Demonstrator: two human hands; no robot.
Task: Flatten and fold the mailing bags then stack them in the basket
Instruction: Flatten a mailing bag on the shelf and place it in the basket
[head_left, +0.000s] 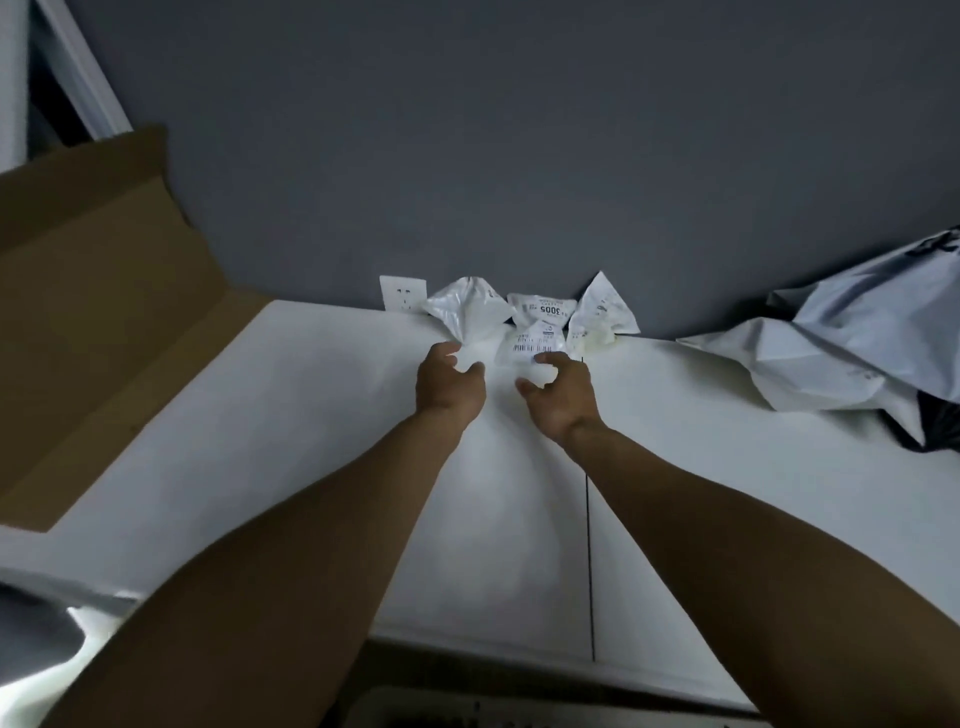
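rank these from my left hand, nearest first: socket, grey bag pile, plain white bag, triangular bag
1. plain bag: touching the left hand, just beyond it
2. socket: on the wall, slightly left
3. triangular bag: to the right, against the wall
4. grey pile: far right

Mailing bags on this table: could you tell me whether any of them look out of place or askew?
Yes. The small white mailing bags stand crumpled and tilted against the grey wall instead of lying flat, and the large grey mailing bag at the right lies in a rumpled heap.
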